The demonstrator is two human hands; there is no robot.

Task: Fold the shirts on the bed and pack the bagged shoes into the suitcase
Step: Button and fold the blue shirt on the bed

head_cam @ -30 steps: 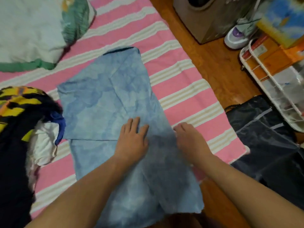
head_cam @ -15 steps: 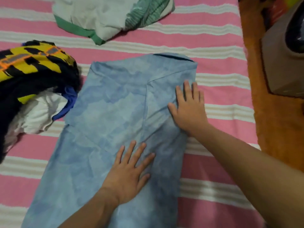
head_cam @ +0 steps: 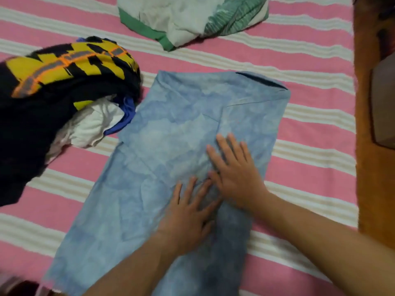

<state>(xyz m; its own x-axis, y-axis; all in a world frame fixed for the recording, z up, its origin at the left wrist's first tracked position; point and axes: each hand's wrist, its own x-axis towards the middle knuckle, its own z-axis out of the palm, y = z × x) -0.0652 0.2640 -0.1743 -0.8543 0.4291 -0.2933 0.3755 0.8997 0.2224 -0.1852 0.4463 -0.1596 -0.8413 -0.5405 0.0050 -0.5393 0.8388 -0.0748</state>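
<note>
**Both palms flat on the blue shirt**

We have the blue shirt [head_cam: 171, 146] spread on the bed [head_cam: 310, 135], lying under both our hands. Our left hand [head_cam: 188, 216] rests flat on it, fingers straight and fanned, gripping nothing. Our right hand [head_cam: 235, 176] lies just beyond and to the right of it, also flat with fingers straight, palm down on the cloth. The left fingertips reach the base of the right hand's thumb side, so the two hands touch or nearly touch; we cannot tell which.

Beyond our fingertips the shirt runs up to its dark neck opening [head_cam: 260, 81]. A folded-in flap makes a diagonal crease that ends near the right fingers [head_cam: 226, 146]. The rest of the shirt stretches back toward us beneath our forearms.

The fabric is thin, soft and mottled pale blue, lightly wrinkled, forming a long rough rectangle. The bed cover is pink with cream stripes and a woven texture.

Left of our fingers sits a rumpled heap of clothes [head_cam: 53, 92], black and yellow on top, white and blue beneath. Far beyond our fingers lies a white and green bundle [head_cam: 188, 18].
</note>
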